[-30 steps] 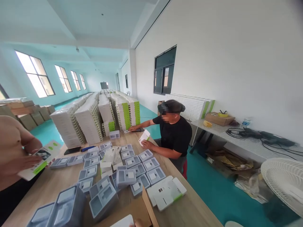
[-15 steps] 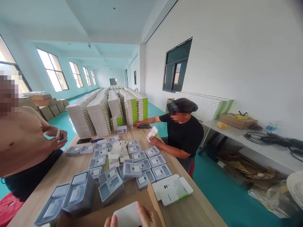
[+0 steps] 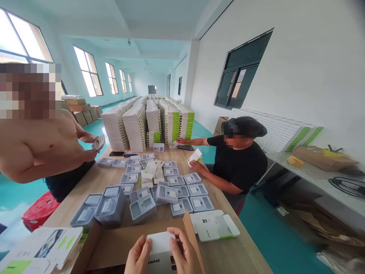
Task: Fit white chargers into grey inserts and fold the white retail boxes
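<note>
A small white box (image 3: 160, 245) printed "CEUKAZ" is held between my two hands, low in the view. My left hand (image 3: 137, 254) grips its left side, thumb on the front. On its right side my right hand (image 3: 184, 249) is closed, thumb on the front and fingers behind the edge. Under and around them lies an open brown carton (image 3: 108, 249); its inside is largely hidden. Right of the carton are flat white box blanks (image 3: 215, 226). Beyond it stand stacked grey plastic trays (image 3: 110, 205) with compartments, many with white pieces in them.
Tall stacks of white boxes (image 3: 134, 127) fill the table's far end. A bare-chested person (image 3: 61, 137) stands at left holding printed paper. At right a person in black (image 3: 236, 152) holds a white box. Printed flat sheets (image 3: 42, 245) lie at near left. Cables (image 3: 346, 186) rest on a side table.
The view has tilted down and swung left, showing more of my hands and the box's printed front. The person at left now holds printed paper.
</note>
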Available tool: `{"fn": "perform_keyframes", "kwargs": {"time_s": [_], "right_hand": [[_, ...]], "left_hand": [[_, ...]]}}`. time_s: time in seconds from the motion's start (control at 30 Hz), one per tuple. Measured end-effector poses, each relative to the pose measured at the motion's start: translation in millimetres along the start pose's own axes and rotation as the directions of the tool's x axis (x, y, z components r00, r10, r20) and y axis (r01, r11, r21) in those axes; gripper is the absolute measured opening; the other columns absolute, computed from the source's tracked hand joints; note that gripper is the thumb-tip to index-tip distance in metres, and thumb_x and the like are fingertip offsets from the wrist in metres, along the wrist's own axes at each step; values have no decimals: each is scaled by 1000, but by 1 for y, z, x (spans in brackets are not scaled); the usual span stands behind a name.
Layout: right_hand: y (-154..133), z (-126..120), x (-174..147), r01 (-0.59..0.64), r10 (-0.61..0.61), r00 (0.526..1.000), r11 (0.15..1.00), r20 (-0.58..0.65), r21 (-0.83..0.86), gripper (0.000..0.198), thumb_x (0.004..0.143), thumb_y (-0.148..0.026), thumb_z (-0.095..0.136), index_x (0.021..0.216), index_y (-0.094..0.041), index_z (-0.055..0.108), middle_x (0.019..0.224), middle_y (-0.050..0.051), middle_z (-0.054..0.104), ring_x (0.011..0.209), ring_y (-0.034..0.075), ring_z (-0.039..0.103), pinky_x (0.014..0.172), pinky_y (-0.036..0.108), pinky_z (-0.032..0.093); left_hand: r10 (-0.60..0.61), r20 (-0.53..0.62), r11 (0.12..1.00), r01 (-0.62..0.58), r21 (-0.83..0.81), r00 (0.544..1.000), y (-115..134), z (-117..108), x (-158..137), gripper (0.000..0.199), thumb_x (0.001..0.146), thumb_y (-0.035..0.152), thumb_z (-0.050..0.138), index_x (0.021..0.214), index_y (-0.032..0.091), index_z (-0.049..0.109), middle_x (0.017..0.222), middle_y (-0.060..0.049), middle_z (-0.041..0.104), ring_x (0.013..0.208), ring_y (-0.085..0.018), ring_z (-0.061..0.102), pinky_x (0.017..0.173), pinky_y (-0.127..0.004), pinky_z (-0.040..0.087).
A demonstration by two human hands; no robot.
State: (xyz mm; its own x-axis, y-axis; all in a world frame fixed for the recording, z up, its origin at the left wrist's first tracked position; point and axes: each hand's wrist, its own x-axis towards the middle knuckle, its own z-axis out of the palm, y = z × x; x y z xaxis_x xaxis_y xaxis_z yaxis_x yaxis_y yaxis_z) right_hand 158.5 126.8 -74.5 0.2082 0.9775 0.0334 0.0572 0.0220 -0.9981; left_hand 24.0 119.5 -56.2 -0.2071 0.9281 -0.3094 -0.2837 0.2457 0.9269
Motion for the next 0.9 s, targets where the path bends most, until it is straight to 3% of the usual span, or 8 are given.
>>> {"fn": "perform_keyframes", "kwargs": {"time_s": [0.1, 0.23, 0.4, 0.57, 0.7, 0.9], "right_hand": [[6, -4, 3, -9, 11, 999, 1000, 52, -24, 67, 81, -83, 53, 101, -23, 75, 93, 8, 77, 75, 22, 68, 75, 29, 56], [11, -5, 6, 22, -16, 995, 998, 98, -58, 64, 82, -80, 54, 103, -22, 72, 85, 6, 75, 71, 22, 67, 72, 29, 56], [14, -4, 9, 88, -80, 992, 993, 99, -81, 62, 85, -78, 54, 104, -22, 72, 89, 7, 78, 70, 21, 71, 69, 27, 58], [15, -3, 7, 209, -200, 977, 965, 70, -161, 57, 92, -73, 48, 109, -26, 75, 110, 8, 79, 102, 25, 75, 91, 28, 58], [8, -7, 4, 279, -263, 959, 937, 103, -212, 56, 96, -71, 44, 109, -26, 74, 111, 8, 78, 105, 24, 74, 95, 28, 57], [-20, -23, 6, 168, -115, 967, 958, 230, -231, 43, 94, -62, 56, 109, -25, 70, 109, 7, 78, 100, 23, 74, 88, 26, 58]], "left_hand": [[24, 11, 999, -24, -28, 1000, -1, 1, -2, 64, 56, 80, 78, 68, 19, 63, 56, 4, 56, 54, -13, 47, 54, -25, 40], [25, 32, 996, -22, -89, 999, 0, 1, -4, 67, 62, 75, 79, 103, 23, 66, 64, 3, 65, 55, -16, 56, 55, -27, 44], [83, 114, 995, -75, -69, 990, 4, 2, -4, 62, 67, 75, 76, 98, 23, 65, 69, 3, 67, 58, -15, 57, 57, -26, 44], [117, 170, 991, -126, 41, 979, 9, 1, -6, 61, 69, 74, 75, 98, 20, 66, 76, 0, 70, 68, -17, 64, 61, -27, 45], [87, 219, 993, -103, 64, 972, 12, -5, -6, 57, 72, 71, 75, 98, 21, 63, 83, -1, 70, 69, -17, 65, 59, -26, 44], [74, 320, 985, -119, 125, 945, 21, -9, -2, 55, 74, 66, 77, 100, 20, 59, 87, -2, 70, 72, -16, 60, 62, -25, 44]]}}
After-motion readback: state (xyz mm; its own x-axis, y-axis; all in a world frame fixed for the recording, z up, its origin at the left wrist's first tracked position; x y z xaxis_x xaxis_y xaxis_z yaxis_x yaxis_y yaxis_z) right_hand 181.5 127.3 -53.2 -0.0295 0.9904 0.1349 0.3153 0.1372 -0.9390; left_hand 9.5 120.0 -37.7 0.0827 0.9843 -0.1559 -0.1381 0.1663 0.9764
